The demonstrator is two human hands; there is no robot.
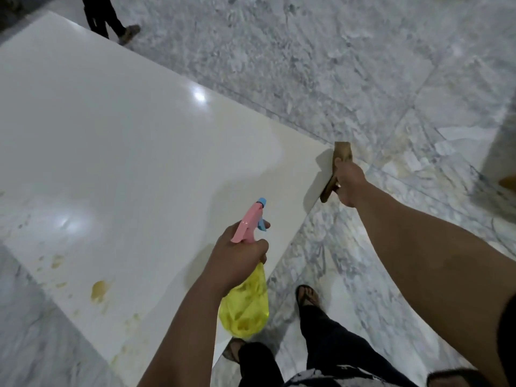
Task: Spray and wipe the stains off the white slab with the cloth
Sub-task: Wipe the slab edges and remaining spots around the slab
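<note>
Glossy stained white slab (125, 141); left hand (237, 258) gripping spray bottle (245, 303), right hand (349, 185) clutching brown cloth (339, 163).

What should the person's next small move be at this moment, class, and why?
Probably swing the spray bottle in the left hand down-left toward the yellow stains and squeeze. Its nozzle now points up the white slab, away from the stains, while the right hand holds the brown cloth at the slab's far corner.
</note>
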